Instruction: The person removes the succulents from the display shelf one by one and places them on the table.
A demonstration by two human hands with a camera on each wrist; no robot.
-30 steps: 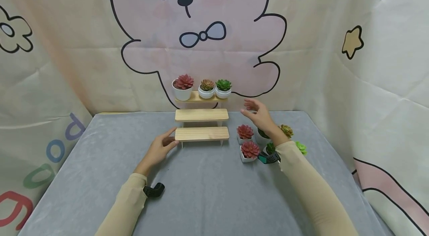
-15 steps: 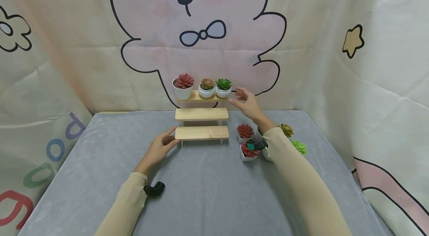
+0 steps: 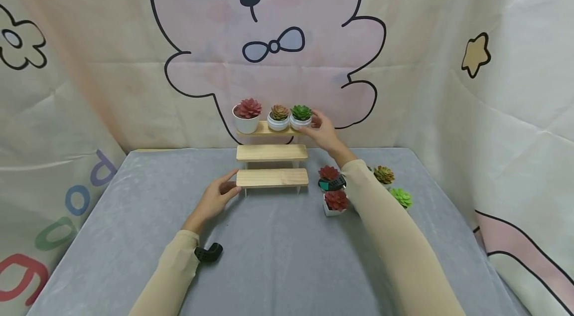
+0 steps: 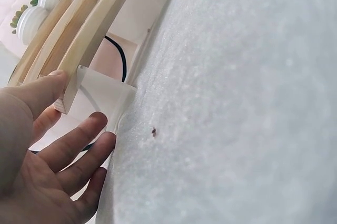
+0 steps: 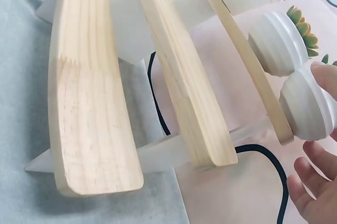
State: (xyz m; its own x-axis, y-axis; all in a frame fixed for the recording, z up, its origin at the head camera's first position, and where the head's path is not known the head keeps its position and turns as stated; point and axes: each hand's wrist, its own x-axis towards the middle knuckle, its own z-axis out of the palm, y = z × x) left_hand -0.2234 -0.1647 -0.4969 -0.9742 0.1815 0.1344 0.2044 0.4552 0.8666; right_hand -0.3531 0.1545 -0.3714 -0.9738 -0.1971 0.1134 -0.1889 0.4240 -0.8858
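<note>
Right hand (image 3: 324,133): thumb and fingers pinch the pot of the green succulent (image 3: 301,113), at the right end of the wooden stand (image 3: 271,152), top tier (image 3: 262,130). Left hand (image 3: 213,200): thumb and forefinger pinch the stand's lowest tier (image 3: 271,177) at its left end; remaining fingers spread. Also atop the stand: brownish succulent (image 3: 279,113), large-potted red succulent (image 3: 248,109). More succulents (image 3: 336,200) right of the stand, on grey cloth (image 3: 269,256).

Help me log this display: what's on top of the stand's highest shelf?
Left to right: a red succulent, a brownish succulent and a green succulent, in white pots. The pots hide the shelf beneath them.
</note>
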